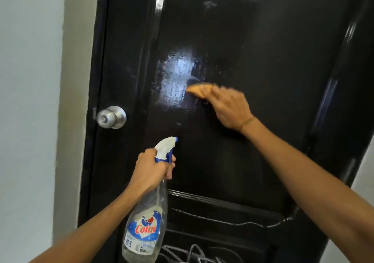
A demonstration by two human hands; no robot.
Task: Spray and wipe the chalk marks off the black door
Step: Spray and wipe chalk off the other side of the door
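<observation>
Two hands at work: our right hand (pixel 228 108) presses the orange cloth (pixel 199 89) against the black door (pixel 263 60), wet patch (pixel 176 80) just left, while our left hand (pixel 152 168) grips the spray bottle (pixel 145 218).

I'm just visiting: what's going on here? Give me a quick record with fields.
Surface: glossy black door, wet patch mid-panel
Left hand: grips clear spray bottle with blue-white trigger, nozzle towards door
Right hand: presses orange cloth on door beside the wet patch
Chalk marks: white scribbles on lower panel, smears near top
Fitting: round silver doorknob at left edge
</observation>
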